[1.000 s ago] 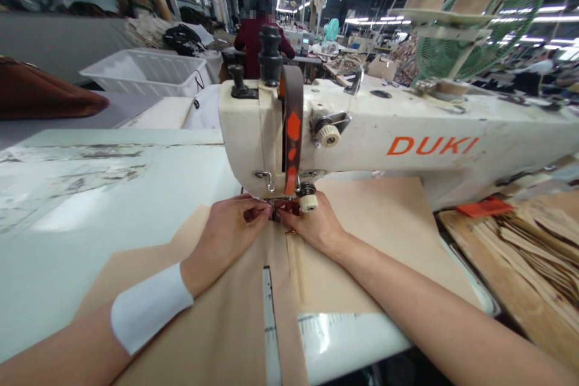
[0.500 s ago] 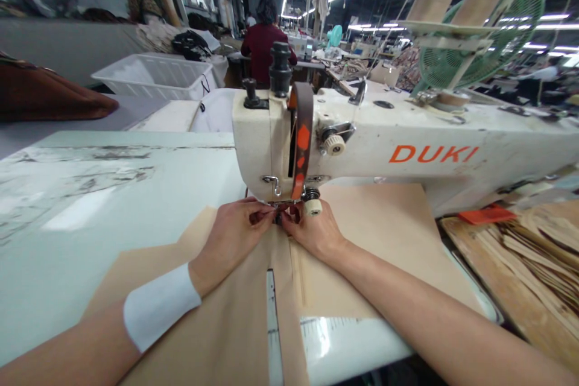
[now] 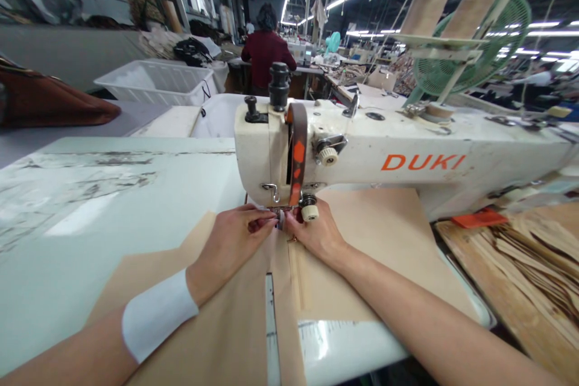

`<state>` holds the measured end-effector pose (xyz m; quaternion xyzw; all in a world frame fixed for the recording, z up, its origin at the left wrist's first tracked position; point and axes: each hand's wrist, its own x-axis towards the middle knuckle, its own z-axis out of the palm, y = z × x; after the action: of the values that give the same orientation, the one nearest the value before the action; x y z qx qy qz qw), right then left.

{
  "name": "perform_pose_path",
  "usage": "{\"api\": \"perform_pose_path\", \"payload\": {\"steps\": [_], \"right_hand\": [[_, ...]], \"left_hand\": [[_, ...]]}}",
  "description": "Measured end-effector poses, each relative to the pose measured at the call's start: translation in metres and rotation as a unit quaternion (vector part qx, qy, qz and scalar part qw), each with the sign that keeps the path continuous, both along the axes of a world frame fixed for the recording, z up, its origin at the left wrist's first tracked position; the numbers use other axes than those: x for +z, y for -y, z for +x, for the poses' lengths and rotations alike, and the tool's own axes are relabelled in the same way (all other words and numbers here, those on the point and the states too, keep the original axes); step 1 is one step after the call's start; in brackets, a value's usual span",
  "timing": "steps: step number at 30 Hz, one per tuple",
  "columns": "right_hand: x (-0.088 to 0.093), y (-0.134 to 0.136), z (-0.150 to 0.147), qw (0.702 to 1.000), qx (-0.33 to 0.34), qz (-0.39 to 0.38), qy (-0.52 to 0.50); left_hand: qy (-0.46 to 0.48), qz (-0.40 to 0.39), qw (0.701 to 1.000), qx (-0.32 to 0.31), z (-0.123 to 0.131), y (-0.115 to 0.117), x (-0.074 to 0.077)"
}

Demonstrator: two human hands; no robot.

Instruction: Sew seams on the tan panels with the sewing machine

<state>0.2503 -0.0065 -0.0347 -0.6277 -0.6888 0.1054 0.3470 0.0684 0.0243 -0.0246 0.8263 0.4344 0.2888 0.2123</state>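
My left hand (image 3: 233,240) is closed in a pinch just left of the needle area of a white sewing machine (image 3: 353,154). My right hand (image 3: 320,232) is closed on the other side, its fingertips partly behind a cream knob (image 3: 310,213). What either set of fingertips grips is too small or hidden to make out. Under both hands lies tan sheet material (image 3: 217,325), with a narrow slit along a tan strip (image 3: 289,338). A small dark, shiny thing (image 3: 293,239) shows below my right thumb. A white cuff (image 3: 160,315) wraps my left wrist.
Two thread cones (image 3: 429,0) stand on a holder behind the machine, before a green fan (image 3: 479,48). A wooden board (image 3: 474,253) bears tan strips at right. A white crate (image 3: 154,87) and brown bag (image 3: 54,96) sit back left. A person (image 3: 268,51) sits farther off.
The view has tipped slightly, so the machine sits lower and a little left. My right fingertips have drawn slightly apart from the left ones. The small shiny thing now shows below the right thumb.
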Motion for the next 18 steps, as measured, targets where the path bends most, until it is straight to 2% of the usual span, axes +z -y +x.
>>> {"api": "perform_pose_path", "payload": {"steps": [11, 15, 18], "right_hand": [[0.005, 0.001, 0.001, 0.998, -0.010, -0.033, -0.052], [0.013, 0.003, 0.004, 0.991, -0.003, -0.098, -0.095], [0.019, 0.004, 0.009, 0.970, 0.054, -0.175, -0.162]], "left_hand": [[0.003, 0.059, 0.998, -0.005, -0.004, -0.003, -0.005], [0.022, 0.113, 0.993, -0.031, -0.008, 0.000, -0.006], [0.044, 0.191, 0.978, -0.070, -0.009, 0.001, -0.007]]}}
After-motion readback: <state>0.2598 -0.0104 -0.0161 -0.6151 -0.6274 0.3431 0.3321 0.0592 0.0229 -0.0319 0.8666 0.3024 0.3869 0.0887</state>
